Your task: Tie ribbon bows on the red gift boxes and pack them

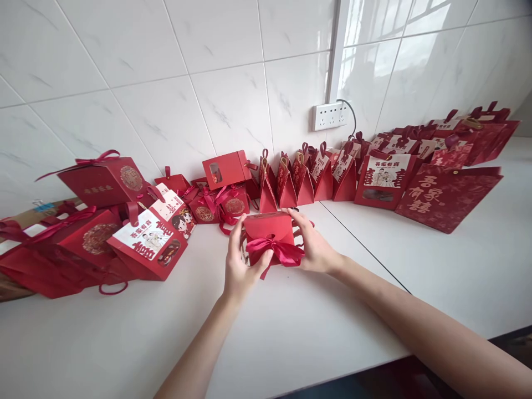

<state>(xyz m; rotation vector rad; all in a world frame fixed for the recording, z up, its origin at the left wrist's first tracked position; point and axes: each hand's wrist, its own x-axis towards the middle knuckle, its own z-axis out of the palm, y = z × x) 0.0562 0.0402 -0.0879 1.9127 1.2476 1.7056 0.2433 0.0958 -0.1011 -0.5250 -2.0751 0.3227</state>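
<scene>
Tiled wall (233, 105), white table (332, 327), pile of red boxes (97, 185), row of red packets (286, 191), one small box (270, 224).
The pile lay at the left; the row lined the wall; a large red bag (440, 202) stood toward the right. The small box was in front of the row, between the hands; whether its base touched the table could not be told. The right hand (316, 249) grasped its right side; the left hand (241, 260) grasped its left, thumb at the pink bow (286, 253).

A white table (324, 332) carries red gift boxes (143, 246) at left, triangular boxes (305, 188) along the wall, bags (449, 197) at right.
</scene>
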